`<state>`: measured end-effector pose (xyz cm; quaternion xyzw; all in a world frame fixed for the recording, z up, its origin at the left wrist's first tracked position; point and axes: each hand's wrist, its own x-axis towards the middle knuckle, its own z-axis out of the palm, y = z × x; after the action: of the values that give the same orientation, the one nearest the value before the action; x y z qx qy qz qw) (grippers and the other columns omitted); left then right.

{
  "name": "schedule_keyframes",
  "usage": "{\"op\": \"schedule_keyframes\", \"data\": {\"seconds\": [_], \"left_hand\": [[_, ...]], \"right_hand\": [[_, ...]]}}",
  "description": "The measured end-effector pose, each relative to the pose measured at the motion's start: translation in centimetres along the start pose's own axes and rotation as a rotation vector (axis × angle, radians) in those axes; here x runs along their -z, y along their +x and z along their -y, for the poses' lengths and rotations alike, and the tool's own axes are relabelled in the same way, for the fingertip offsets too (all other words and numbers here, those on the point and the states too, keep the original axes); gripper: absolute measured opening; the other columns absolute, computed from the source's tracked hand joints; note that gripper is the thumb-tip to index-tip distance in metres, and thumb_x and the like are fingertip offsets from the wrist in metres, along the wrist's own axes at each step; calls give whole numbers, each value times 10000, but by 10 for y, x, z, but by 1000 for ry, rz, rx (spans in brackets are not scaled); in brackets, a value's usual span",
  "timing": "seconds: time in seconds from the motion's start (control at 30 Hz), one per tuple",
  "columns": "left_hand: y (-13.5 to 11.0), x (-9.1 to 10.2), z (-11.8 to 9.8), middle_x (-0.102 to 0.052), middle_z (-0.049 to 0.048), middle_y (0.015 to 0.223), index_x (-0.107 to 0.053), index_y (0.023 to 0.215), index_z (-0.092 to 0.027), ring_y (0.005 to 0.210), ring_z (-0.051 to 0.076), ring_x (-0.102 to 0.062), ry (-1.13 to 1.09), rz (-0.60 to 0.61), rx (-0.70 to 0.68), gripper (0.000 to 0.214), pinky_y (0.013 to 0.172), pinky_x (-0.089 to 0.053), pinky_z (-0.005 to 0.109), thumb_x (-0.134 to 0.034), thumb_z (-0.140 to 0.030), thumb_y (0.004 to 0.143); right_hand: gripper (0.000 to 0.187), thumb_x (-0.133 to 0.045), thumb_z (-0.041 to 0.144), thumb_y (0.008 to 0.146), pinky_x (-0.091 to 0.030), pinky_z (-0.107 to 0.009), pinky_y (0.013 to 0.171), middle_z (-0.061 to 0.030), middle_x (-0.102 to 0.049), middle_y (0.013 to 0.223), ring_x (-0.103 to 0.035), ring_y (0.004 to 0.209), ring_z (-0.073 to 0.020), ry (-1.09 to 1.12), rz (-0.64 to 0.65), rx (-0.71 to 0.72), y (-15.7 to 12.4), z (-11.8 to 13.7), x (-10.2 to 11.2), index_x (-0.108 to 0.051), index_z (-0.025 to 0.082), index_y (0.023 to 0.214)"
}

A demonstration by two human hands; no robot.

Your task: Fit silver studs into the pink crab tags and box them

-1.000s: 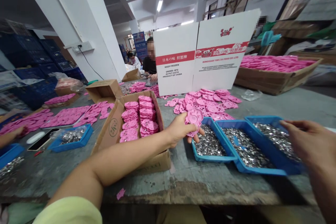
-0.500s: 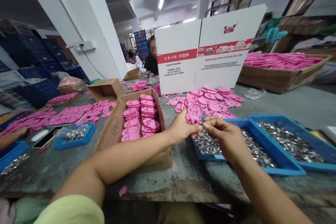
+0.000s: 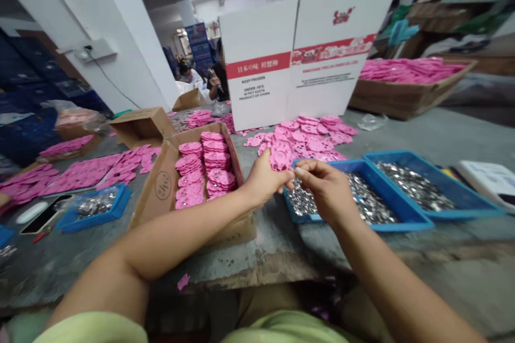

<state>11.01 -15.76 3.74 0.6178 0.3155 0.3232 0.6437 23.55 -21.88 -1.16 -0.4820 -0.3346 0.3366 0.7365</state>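
Note:
Between the thumb and fingers of my left hand point(image 3: 261, 178) is a flat pink crab-shaped piece point(image 3: 281, 155), held up over the table. My right hand point(image 3: 328, 187) meets it at the piece's lower right edge, thumb and forefinger pinched together. Whatever lies in that pinch is too small to make out. Just under my right hand stands a blue tray point(image 3: 406, 224) of small shiny metal parts point(image 3: 372, 201). A loose heap of pink pieces point(image 3: 309, 136) lies beyond my hands. Left of them, stacks of pink pieces point(image 3: 217, 161) fill part of a cardboard box point(image 3: 151, 187).
A white printed carton panel point(image 3: 261, 37) stands upright behind the heap. Another blue tray point(image 3: 475, 209) of metal parts is at right, with a large carton point(image 3: 406, 102) of pink pieces behind. A small blue tray point(image 3: 90, 217) and a phone point(image 3: 46, 217) lie left. A person point(image 3: 219, 77) sits across.
The view has tilted down and shifted right. The pink piece has turned to show its face more fully, while both hands stay close together at it.

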Motion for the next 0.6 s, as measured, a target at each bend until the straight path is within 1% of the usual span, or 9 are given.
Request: {"op": "schedule_keyframes", "data": {"seconds": [0.1,0.2,0.3,0.47,0.6], "left_hand": [[0,-1,-3,-636,-50,688,-483,997,-200,529,107,-612,-6,17,-21,484,451,-380,203,-816,-146,649],[0,-2,-7,-648,-35,741,-489,1007,-197,568,119,-632,-62,85,-28,446,488,-423,221,-709,-124,626],[-1,-4,-12,-663,-1,816,-516,1052,-184,659,156,-675,-110,159,-5,451,523,-460,244,-602,-127,613],[-3,-3,-12,-657,25,873,-544,1092,-187,790,198,-686,-146,201,1,453,593,-507,270,-589,-152,642],[-1,-3,-10,-645,26,915,-553,1126,-197,840,190,-666,-167,201,1,486,655,-545,273,-586,-135,645]], "right_hand": [[426,-921,551,616,-416,-288,597,-39,-671,849,-518,683,-137,-59,27,72,2,1,3,-668,209,651],[385,-872,539,695,-490,-343,720,-45,-662,899,-581,791,-174,-77,42,106,6,3,6,-654,223,660],[350,-868,488,709,-517,-390,829,-59,-656,963,-612,908,-208,-58,18,144,8,7,8,-643,228,647],[296,-846,431,729,-540,-421,844,-81,-626,1021,-608,1034,-258,-61,40,153,5,14,6,-654,222,644],[310,-828,416,761,-528,-443,930,-87,-614,987,-574,1166,-291,-133,44,203,4,19,3,-638,221,612]]}}
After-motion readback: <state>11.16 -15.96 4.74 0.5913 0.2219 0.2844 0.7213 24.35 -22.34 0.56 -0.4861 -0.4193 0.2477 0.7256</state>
